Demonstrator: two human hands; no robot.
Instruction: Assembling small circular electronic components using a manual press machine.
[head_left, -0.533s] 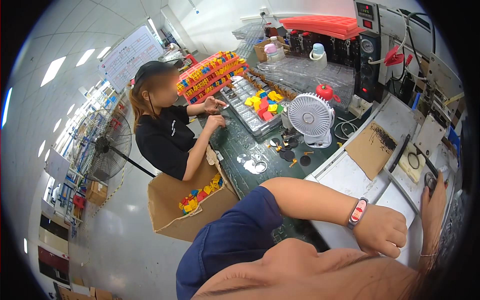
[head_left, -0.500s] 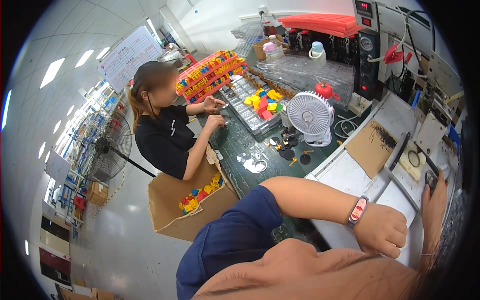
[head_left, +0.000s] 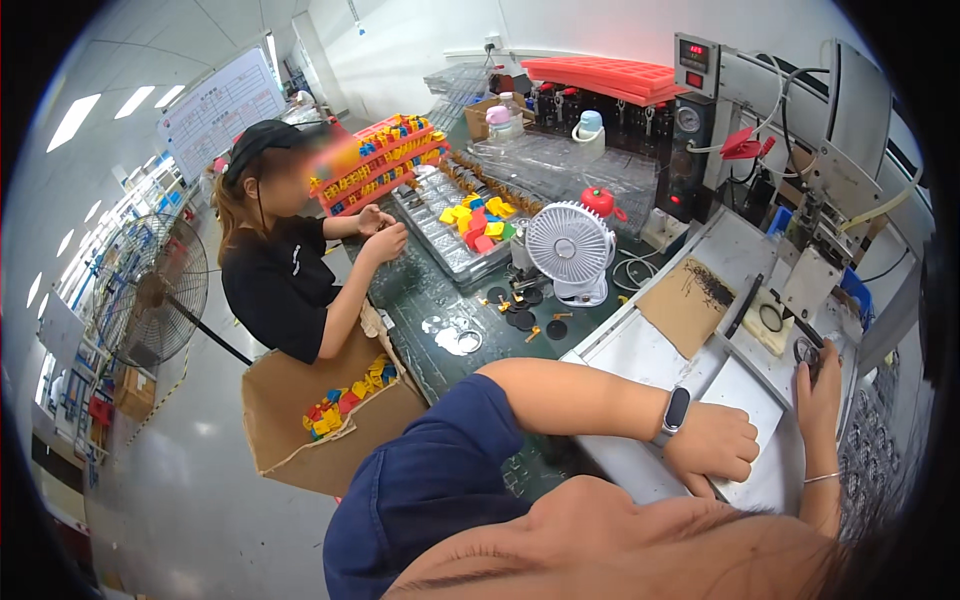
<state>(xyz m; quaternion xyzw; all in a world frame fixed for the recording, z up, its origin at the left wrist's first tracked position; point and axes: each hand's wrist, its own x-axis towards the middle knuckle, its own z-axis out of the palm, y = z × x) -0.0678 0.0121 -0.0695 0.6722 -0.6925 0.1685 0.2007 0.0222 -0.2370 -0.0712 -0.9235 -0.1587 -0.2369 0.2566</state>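
Observation:
My left hand [head_left: 715, 445] rests over a white plate [head_left: 738, 412] on the machine's table. Its fingers are curled under, and whatever they may hold is hidden. At the table's right side, my right hand [head_left: 820, 392] has its fingers around a small dark ring-shaped piece [head_left: 806, 351]. Just left of that piece, a dark ring [head_left: 770, 317] lies on a pale block [head_left: 766, 322] beneath the press head [head_left: 808, 282]. A brown cardboard sheet [head_left: 683, 308] bearing many thin black bits lies farther left.
A white fan [head_left: 570, 248] stands on the green bench [head_left: 420, 330], near black discs [head_left: 520, 320]. A co-worker [head_left: 285, 270] sits at left behind a carton [head_left: 300, 400] of coloured pieces. A metal tray [head_left: 440, 225] and red racks [head_left: 375, 165] stand beyond.
The whole view has shifted, so the bench and machine appear farther left. My right hand stays at the dark piece and my left over the plate. The co-worker's hands have come together.

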